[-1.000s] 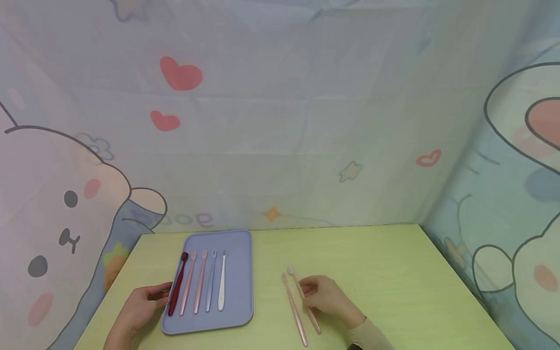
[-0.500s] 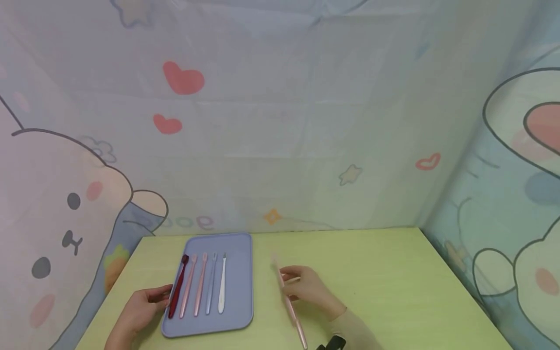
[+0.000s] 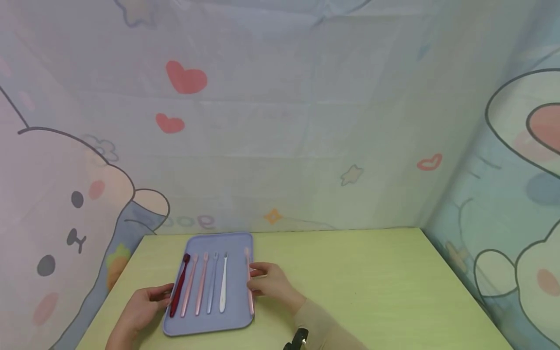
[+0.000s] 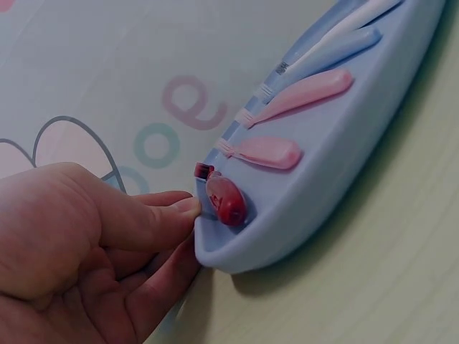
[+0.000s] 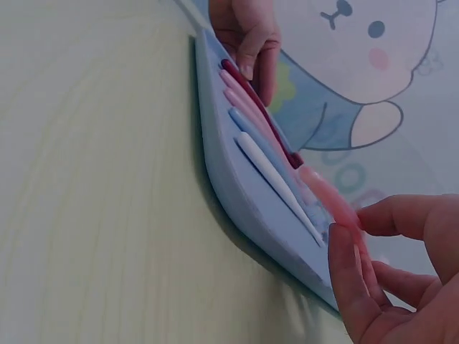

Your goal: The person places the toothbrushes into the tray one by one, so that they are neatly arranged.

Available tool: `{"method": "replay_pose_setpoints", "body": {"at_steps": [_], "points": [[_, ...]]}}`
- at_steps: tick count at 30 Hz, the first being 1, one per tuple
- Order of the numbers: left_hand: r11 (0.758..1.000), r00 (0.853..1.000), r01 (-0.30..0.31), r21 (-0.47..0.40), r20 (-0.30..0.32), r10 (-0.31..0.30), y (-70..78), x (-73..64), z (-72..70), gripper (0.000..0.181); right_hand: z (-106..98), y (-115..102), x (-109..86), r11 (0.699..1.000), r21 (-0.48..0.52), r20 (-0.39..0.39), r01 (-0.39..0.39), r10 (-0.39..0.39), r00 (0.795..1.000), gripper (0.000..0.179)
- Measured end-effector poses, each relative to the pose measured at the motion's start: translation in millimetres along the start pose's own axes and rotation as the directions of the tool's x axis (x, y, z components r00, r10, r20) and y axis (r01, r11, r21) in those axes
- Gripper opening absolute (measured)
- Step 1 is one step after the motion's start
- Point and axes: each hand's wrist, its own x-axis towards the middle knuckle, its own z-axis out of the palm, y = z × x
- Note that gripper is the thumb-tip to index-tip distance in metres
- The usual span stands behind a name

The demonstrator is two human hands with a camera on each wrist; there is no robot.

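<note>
At the left, a lavender-blue tray (image 3: 236, 301) holds a dark red toothbrush (image 3: 178, 290), two pink toothbrushes, a blue toothbrush (image 3: 212, 287) and a white toothbrush (image 3: 223, 287), side by side. My left hand (image 3: 142, 307) grips the tray's left rim, thumb on top beside the red brush (image 4: 226, 201). Between thumb and fingers, my right hand (image 3: 273, 287) pinches a pink toothbrush (image 3: 250, 291) over the tray's right edge, bristle end pointing away. In the right wrist view the pink handle (image 5: 330, 197) rises above the tray; whether a second brush lies with it I cannot tell.
The tray stands on a pale yellow-green table (image 3: 358, 282), which stretches away to its right. A cartoon-printed cloth (image 3: 280, 121) hangs behind the table's back edge and along the sides.
My right hand took hold of pink toothbrush from the table and carried it left to the tray's right edge. Two pink brushes lay right of the tray earlier. My left hand stayed on the rim.
</note>
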Motion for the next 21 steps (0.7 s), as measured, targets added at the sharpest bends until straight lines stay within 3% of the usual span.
{"method": "replay_pose_setpoints", "body": {"at_steps": [5, 11, 17, 21], "points": [[1.0, 1.0, -0.014, 0.002, -0.003, 0.014, 2.9, -0.9, 0.9, 0.043, 19.6, -5.0, 9.5, 0.996, -0.083, -0.035, -0.005, 0.002, 0.999, 0.061], [1.0, 1.0, -0.022, 0.006, -0.008, 0.022, 6.7, -0.9, 2.7, 0.042, 33.1, -3.6, 24.1, 0.969, -0.239, -0.081, 0.052, -0.074, 0.994, 0.055], [1.0, 1.0, -0.012, 0.019, -0.014, 0.012, 4.3, 0.1, 4.9, 0.042, 39.4, 2.0, 32.4, 0.898, -0.431, -0.094, 0.092, -0.146, 0.985, 0.048], [1.0, 1.0, -0.014, 0.016, -0.01, 0.014, 2.2, 1.4, 6.9, 0.042, 41.2, 4.7, 33.7, 0.827, -0.543, -0.075, 0.143, -0.218, 0.973, 0.019]]}}
